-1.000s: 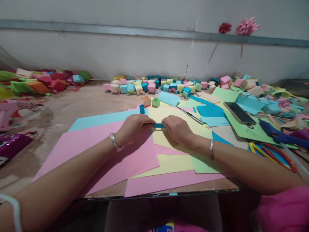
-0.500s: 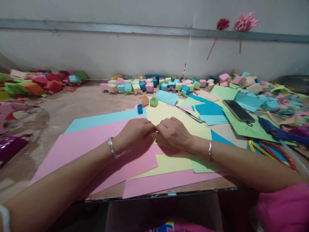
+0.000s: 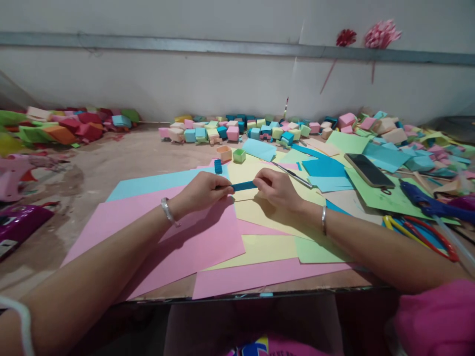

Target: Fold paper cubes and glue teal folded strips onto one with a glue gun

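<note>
A narrow blue paper strip (image 3: 243, 186) is stretched level between my two hands, above the yellow sheet (image 3: 276, 198). My left hand (image 3: 202, 190) pinches its left end, over the edge of the large pink sheet (image 3: 166, 237). At the other end, the fingertips of my right hand (image 3: 273, 187) are closed on it. Just beyond my left hand lies a small folded blue paper piece (image 3: 217, 166). Behind it stand two little open paper boxes, one peach (image 3: 223, 153) and one green (image 3: 239, 156).
A pen-like metal tool (image 3: 293, 174), a phone (image 3: 369, 170), a blue glue gun (image 3: 432, 200) and red-and-yellow-handled scissors (image 3: 419, 235) lie to the right. Rows of small paper boxes (image 3: 233, 133) line the wall. A pink glue gun (image 3: 15, 173) sits left.
My hands were together with fingertips meeting; they have moved apart, and the blue paper strip now shows between them. The view has shifted slightly.
</note>
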Demonstrator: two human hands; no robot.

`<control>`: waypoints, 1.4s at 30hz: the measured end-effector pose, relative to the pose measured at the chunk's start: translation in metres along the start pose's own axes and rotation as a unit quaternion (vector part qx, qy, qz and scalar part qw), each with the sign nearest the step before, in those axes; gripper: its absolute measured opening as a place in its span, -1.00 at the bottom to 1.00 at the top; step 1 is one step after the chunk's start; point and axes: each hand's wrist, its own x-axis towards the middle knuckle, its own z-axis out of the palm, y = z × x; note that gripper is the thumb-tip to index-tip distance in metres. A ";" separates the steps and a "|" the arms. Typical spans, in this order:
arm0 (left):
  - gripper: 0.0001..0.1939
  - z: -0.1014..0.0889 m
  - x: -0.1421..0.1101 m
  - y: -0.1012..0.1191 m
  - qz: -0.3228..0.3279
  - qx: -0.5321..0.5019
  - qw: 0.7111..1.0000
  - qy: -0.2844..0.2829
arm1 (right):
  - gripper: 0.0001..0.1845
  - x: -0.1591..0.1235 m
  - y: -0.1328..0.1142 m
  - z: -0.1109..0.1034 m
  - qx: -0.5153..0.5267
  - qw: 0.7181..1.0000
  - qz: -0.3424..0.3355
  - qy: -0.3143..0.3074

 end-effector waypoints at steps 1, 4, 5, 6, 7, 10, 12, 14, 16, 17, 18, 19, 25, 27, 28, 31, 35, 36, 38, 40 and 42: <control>-0.71 0.001 -0.001 0.002 -0.012 -0.023 1.000 -0.004 | -0.81 0.000 -0.001 0.000 0.024 1.000 0.009 0.012; -0.69 0.003 -0.004 0.011 -0.043 -0.078 0.996 -0.026 | -0.84 -0.001 -0.001 -0.001 0.104 0.994 0.025 0.000; -0.68 0.003 -0.005 0.014 -0.054 -0.096 0.993 -0.040 | -0.86 -0.001 -0.001 -0.001 0.123 0.992 0.031 -0.012; -0.67 0.004 -0.006 0.017 -0.065 -0.117 0.989 -0.057 | -0.88 -0.001 0.000 -0.001 0.134 0.990 0.038 -0.020; -0.67 0.004 -0.008 0.019 -0.077 -0.140 0.984 -0.076 | -0.89 -0.001 0.000 -0.001 0.134 0.990 0.042 -0.021; -0.71 0.004 -0.011 0.025 -0.100 -0.221 0.960 -0.137 | -0.89 -0.002 0.000 -0.001 0.117 0.993 0.026 -0.010; -0.70 0.005 -0.014 0.027 -0.103 -0.273 0.942 -0.165 | -0.90 -0.004 -0.003 0.001 0.115 0.993 -0.009 -0.029; -0.65 0.007 -0.016 0.028 -0.104 -0.317 0.923 -0.190 | -0.89 -0.007 -0.007 0.002 0.112 0.991 -0.045 -0.057; -0.63 0.009 -0.017 0.028 -0.113 -0.339 0.909 -0.216 | -0.88 -0.008 -0.010 0.002 0.099 0.990 -0.067 -0.078; -0.63 0.009 -0.017 0.029 -0.121 -0.341 0.904 -0.225 | -0.88 -0.008 -0.010 0.002 0.091 0.990 -0.070 -0.081; -0.63 0.008 -0.016 0.029 -0.131 -0.337 0.903 -0.230 | -0.89 -0.007 -0.009 0.001 0.084 0.991 -0.065 -0.078; -0.64 0.006 -0.015 0.028 -0.143 -0.328 0.905 -0.229 | -0.89 -0.005 -0.007 0.001 0.079 0.993 -0.054 -0.068; -0.65 -0.010 -0.005 0.008 -0.179 -0.286 0.926 -0.171 | -0.90 0.006 0.009 0.005 0.131 0.988 0.080 0.032; -0.64 -0.012 -0.001 -0.005 -0.190 -0.293 0.922 -0.168 | -0.90 0.006 0.012 0.007 0.147 0.983 0.104 0.037; -0.64 -0.014 0.000 -0.013 -0.198 -0.293 0.922 -0.154 | -0.90 0.006 0.013 0.006 0.150 0.981 0.116 0.045; -0.65 -0.020 0.005 -0.033 -0.220 -0.285 0.932 -0.036 | -0.88 0.007 0.020 0.001 0.152 0.970 0.159 0.102; -0.65 -0.025 0.005 -0.033 -0.198 -0.308 0.929 0.055 | -0.84 0.011 0.025 -0.005 0.180 0.953 0.186 0.158; -0.65 -0.023 0.004 -0.027 -0.191 -0.314 0.928 0.057 | -0.83 0.012 0.024 -0.005 0.189 0.952 0.175 0.162; -0.66 -0.015 0.000 -0.011 -0.180 -0.318 0.930 0.040 | -0.83 0.011 0.019 -0.003 0.205 0.955 0.138 0.162; -0.65 -0.003 -0.003 0.004 -0.175 -0.355 0.918 -0.013 | -0.84 0.007 0.012 -0.001 0.203 0.962 0.099 0.151; -0.57 0.008 -0.006 0.013 -0.156 -0.416 0.894 -0.047 | -0.84 0.002 0.004 0.001 0.174 0.975 0.064 0.123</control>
